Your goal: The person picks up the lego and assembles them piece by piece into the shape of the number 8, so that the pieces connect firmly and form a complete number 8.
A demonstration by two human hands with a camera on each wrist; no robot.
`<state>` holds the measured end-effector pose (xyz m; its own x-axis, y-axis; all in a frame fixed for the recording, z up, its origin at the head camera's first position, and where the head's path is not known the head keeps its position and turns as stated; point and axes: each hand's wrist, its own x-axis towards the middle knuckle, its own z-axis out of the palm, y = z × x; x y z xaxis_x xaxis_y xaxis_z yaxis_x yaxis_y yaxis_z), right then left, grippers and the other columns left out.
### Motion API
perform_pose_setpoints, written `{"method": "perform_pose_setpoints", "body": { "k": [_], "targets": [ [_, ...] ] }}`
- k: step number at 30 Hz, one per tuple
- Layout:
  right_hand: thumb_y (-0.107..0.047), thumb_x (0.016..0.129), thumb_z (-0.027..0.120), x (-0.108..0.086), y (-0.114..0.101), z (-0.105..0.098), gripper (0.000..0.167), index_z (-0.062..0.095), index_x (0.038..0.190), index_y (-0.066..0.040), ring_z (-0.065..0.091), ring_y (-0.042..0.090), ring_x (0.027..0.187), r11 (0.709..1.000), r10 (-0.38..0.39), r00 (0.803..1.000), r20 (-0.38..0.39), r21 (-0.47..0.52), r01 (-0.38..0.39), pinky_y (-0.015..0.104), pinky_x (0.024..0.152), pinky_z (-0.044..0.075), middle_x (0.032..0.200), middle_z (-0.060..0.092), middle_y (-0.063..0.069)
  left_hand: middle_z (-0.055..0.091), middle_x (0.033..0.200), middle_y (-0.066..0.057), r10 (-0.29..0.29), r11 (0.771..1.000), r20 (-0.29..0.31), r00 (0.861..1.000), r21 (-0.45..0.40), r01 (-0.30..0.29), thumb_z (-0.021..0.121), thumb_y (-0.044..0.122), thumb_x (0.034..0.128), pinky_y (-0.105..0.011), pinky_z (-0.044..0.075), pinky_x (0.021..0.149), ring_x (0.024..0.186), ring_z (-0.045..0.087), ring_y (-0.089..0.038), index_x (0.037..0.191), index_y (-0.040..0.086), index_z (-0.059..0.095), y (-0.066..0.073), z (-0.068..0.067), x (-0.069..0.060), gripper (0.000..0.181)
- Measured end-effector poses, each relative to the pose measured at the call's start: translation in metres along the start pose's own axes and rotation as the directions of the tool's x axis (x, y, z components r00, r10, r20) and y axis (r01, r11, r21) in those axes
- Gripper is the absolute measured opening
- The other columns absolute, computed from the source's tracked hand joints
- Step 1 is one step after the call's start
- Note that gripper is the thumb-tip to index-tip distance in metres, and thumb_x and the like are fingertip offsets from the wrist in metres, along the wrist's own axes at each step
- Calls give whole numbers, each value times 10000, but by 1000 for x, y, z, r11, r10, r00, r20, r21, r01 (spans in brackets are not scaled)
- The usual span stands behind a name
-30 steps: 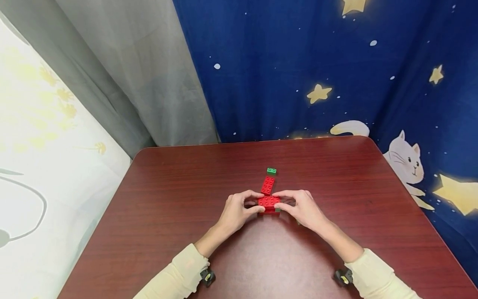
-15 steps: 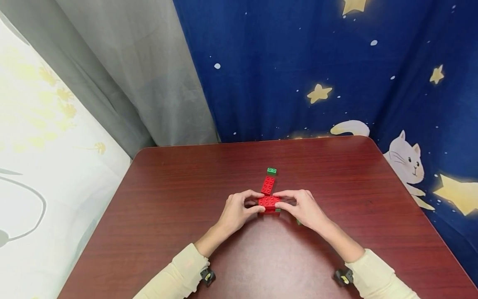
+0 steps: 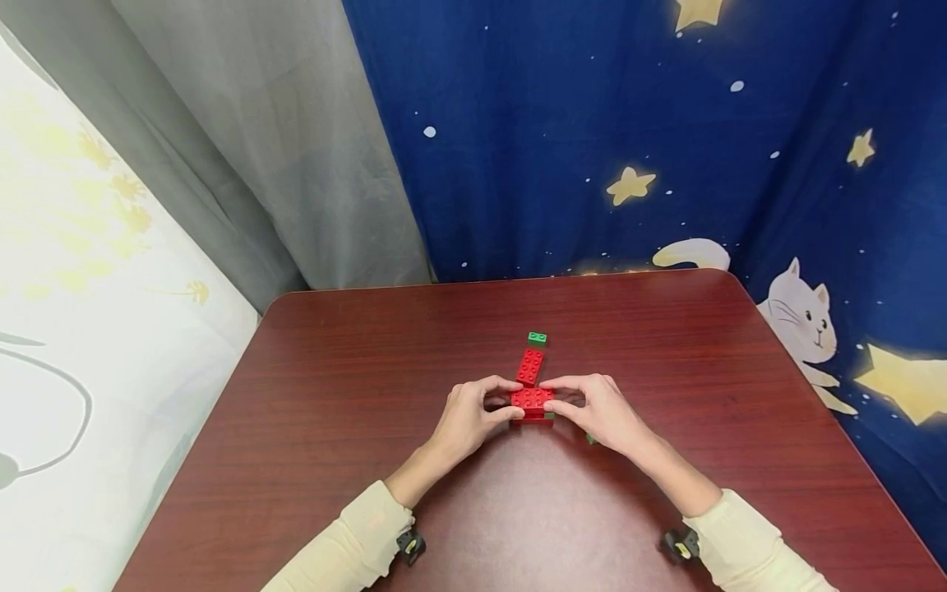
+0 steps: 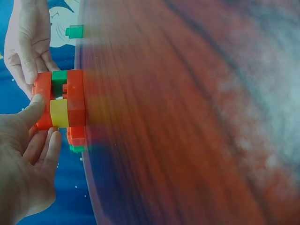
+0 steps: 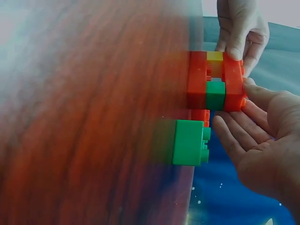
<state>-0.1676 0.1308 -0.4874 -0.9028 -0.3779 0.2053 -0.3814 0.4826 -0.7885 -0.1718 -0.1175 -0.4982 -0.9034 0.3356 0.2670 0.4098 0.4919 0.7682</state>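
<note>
The left hand (image 3: 466, 417) and right hand (image 3: 610, 417) each pinch 1 end of the upper red brick (image 3: 533, 400), thumbs on its near side and index fingertips on its far side. Under it are a yellow brick (image 4: 59, 114) at the left end and a green brick (image 5: 215, 96) at the right, a gap between them; these 2 stand on the lower red brick (image 4: 76, 101), on the wood-grain table (image 3: 355, 370). Just behind lies a slanted red brick (image 3: 529, 367), then a 2-stud green brick (image 3: 537, 338). Another green block (image 5: 188, 143) sits near the right hand.

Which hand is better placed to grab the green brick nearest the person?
Right hand, probably: that green brick lies beside it; the left hand grips the opposite end of the top red brick.
</note>
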Motion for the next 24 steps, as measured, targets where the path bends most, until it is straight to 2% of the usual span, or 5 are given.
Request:
{"method": "perform_pose_setpoints", "body": {
  "k": [4, 12, 16, 24],
  "targets": [
    [-118, 937, 830, 0, -1, -1, 325, 780, 1249, -43, 774, 140, 917, 1000, 9, 1000, 10, -3, -9, 304, 768, 612, 1081, 801, 65, 807, 1066, -38, -1, 1000, -1, 1000, 1, 1, 913, 203, 843, -349, 625, 770, 929, 784, -127, 1174, 137, 811, 0, 0, 0, 353],
    [-144, 927, 843, 1, 3, 2, 308, 801, 1224, -74, 777, 133, 912, 1000, -4, 1000, -26, -28, 3, 275, 757, 599, 1116, 797, 52, 801, 1091, -51, 8, 1000, -4, 1000, -17, -8, 912, 183, 840, -335, 625, 786, 940, 788, -163, 1181, 124, 810, 0, -1, 0, 362],
    [-150, 920, 850, 0, 3, 3, 311, 804, 1219, -79, 780, 142, 917, 999, -1, 999, -39, -37, 0, 298, 767, 609, 1113, 798, 49, 799, 1103, -55, 11, 1000, 10, 1000, -6, -11, 908, 185, 847, -323, 622, 798, 949, 789, -170, 1192, 116, 803, 0, -2, 1, 367],
    [-127, 906, 857, -1, 3, 3, 316, 803, 1213, -71, 787, 171, 922, 1000, -3, 999, -37, -27, 2, 357, 795, 627, 1090, 801, 72, 802, 1089, 9, 7, 998, 48, 999, 59, -10, 830, 269, 946, -239, 580, 750, 894, 740, -16, 1205, 171, 816, 2, -6, 2, 277]
  ]
}}
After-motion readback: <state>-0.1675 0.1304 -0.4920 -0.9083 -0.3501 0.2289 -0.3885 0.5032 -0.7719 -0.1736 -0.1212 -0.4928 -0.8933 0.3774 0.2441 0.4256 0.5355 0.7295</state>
